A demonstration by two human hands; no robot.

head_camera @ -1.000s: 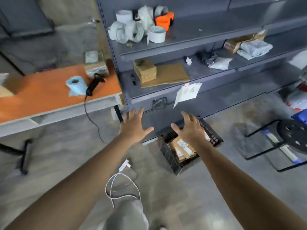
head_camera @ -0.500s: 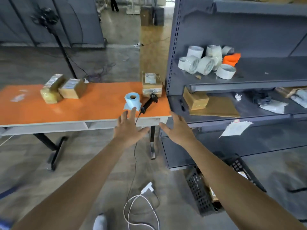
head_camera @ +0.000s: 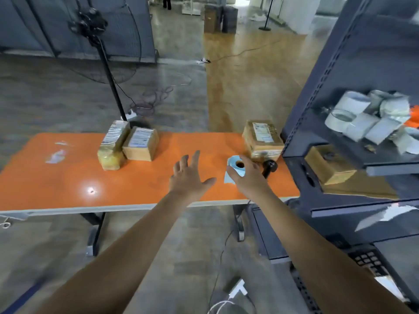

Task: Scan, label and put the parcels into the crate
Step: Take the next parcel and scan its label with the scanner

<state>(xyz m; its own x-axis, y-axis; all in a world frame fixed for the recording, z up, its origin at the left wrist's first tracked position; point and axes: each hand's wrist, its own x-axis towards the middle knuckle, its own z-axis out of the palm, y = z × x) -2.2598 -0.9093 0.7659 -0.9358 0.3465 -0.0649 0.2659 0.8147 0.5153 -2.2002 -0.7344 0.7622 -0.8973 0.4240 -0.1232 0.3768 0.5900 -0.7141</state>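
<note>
Parcel pair point(head_camera: 140, 145) touching at far edge of orange table point(head_camera: 68, 184); third parcel point(head_camera: 261, 141) just beside shelving point(head_camera: 353, 64), scanner point(head_camera: 269, 167) just before it. Left hand point(head_camera: 190, 175) released, splayed above table; right hand point(head_camera: 248, 177) released too, grasping nothing, at near side of blue label roll point(head_camera: 235, 165).

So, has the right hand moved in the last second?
Yes. The right hand has gone forward past the front edge of the orange table, up to the blue label roll.
</note>
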